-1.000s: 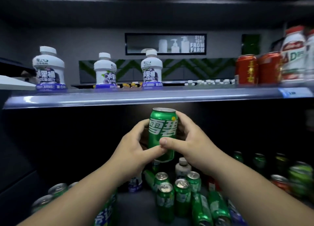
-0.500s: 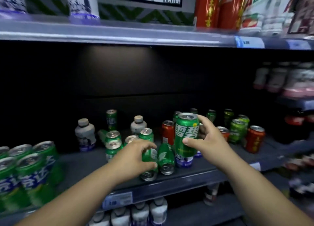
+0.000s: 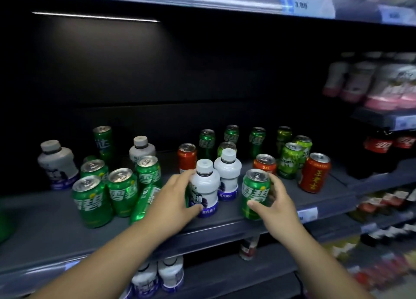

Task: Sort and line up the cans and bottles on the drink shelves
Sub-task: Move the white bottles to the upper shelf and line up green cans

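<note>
Right hand fingers wrapped round an upright green can, thumb across its label, can standing near the shelf front edge. Left hand fingers curled round a white bottle, upright just left of that can. Behind the bottle, touching, a second white bottle. Further left of the left hand, a cluster of green cans, one tipped over.

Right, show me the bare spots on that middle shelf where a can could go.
Bare shelf runs along the front left, ahead of the upright green soda cans. Another strip lies at the front right, between the green can in the right hand and the tall red can. The middle is crowded: white plastic bottles, green and red cans, one green can lying down.
</note>
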A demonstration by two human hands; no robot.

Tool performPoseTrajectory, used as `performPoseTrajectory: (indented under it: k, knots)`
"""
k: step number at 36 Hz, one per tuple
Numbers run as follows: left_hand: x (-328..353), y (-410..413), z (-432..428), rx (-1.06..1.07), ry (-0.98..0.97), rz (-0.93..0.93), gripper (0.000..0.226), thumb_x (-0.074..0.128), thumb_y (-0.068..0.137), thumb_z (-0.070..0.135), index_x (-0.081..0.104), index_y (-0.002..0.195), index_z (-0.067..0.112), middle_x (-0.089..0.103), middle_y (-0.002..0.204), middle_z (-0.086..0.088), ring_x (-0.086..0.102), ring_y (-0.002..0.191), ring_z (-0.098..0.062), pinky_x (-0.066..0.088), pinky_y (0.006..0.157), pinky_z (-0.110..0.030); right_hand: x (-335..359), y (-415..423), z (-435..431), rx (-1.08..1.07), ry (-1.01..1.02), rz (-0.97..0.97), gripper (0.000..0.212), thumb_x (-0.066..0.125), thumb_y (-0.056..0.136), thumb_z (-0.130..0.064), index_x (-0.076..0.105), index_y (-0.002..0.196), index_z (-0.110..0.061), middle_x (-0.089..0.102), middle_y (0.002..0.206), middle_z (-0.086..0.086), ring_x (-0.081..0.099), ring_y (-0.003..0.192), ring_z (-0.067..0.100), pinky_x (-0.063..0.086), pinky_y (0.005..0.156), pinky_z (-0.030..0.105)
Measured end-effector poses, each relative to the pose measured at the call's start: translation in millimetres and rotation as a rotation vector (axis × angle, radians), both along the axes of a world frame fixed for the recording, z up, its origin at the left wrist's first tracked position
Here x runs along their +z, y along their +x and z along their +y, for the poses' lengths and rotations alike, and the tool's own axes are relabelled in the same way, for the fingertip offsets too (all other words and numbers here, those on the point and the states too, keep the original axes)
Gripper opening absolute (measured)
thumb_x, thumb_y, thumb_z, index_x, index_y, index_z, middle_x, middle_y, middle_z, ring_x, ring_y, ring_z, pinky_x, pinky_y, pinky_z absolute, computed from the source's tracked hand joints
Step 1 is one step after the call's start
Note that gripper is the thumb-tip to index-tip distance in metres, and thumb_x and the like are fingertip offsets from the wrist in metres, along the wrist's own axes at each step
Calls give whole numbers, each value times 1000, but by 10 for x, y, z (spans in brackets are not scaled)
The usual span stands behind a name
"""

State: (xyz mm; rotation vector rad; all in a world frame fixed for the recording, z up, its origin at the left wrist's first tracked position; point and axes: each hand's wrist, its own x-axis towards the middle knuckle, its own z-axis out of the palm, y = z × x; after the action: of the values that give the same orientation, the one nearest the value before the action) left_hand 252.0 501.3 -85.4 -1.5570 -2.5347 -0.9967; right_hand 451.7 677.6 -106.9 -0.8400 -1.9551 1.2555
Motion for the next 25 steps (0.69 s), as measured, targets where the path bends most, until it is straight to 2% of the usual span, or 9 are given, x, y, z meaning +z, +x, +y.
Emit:
performPoseTrajectory:
  k: [5, 7, 9, 12, 16, 19, 21, 23, 25]
  knots:
    - [-7, -14, 174, 33, 21, -11, 96, 81, 75, 30, 20, 149, 42, 40, 145, 7, 47, 128, -14, 38, 96, -23, -51, -41, 277, -45, 16, -7, 74, 77, 84, -7, 40, 139, -41, 57, 126, -19, 59, 112, 2, 49, 95, 29]
    - [-14, -47, 238, 51, 4, -12, 102, 80, 75, 26, 14, 151, 41, 39, 148, 6, 47, 130, -16, 37, 94, -23, -56, -54, 374, -95, 65, -52, 75, 77, 84, -7, 39, 142, -36, 49, 131, -9, 53, 115, 10, 43, 98, 29]
    - [-12, -77, 298, 44, -3, -37, 105, 80, 73, 25, 11, 150, 43, 42, 148, 6, 48, 130, -17, 41, 94, -26, -64, -63, 477, -134, 91, -102, 76, 77, 85, -10, 37, 148, -30, 41, 135, -2, 45, 118, 12, 38, 101, 28]
    - [2, -99, 374, 15, -19, -94, 109, 80, 70, 24, 10, 150, 48, 49, 143, 8, 52, 125, -18, 45, 93, -33, -76, -82, 630, -140, 104, -137, 80, 75, 87, -12, 32, 153, -27, 39, 143, 2, 45, 125, 16, 36, 102, 27]
    - [-2, -113, 422, -28, -3, -176, 97, 78, 68, 24, 23, 140, 55, 55, 131, 14, 55, 116, -13, 48, 95, -35, -71, -111, 725, -141, 96, -183, 89, 77, 87, -16, 25, 158, -24, 36, 150, 5, 40, 137, 23, 35, 106, 29]
    - [-42, -153, 424, -7, 7, -179, 83, 77, 65, 29, 33, 130, 54, 56, 121, 14, 55, 110, -10, 50, 94, -38, -71, -89, 571, -307, 248, -180, 87, 79, 83, -17, 31, 155, -16, 33, 149, 9, 28, 140, 27, 31, 113, 37]
    - [-73, -187, 426, 27, 19, -173, 78, 78, 63, 32, 36, 127, 48, 54, 118, 11, 55, 108, -12, 50, 94, -39, -89, -78, 361, -346, 406, -77, 76, 79, 81, -12, 42, 148, -12, 38, 142, 8, 29, 134, 23, 29, 107, 36]
    - [-92, -213, 430, 64, 33, -165, 72, 79, 62, 34, 37, 121, 42, 53, 115, 8, 55, 105, -15, 50, 92, -41, -128, -102, 157, -219, 502, -22, 69, 79, 82, -10, 48, 143, -12, 40, 135, -1, 32, 129, 15, 27, 105, 33]
    - [-99, -228, 437, 96, 33, -146, 69, 80, 64, 33, 38, 118, 36, 52, 114, 4, 55, 102, -18, 50, 90, -42, -175, -177, 30, -37, 511, -32, 68, 77, 84, -14, 48, 145, -16, 37, 134, -12, 33, 128, 5, 26, 108, 26]
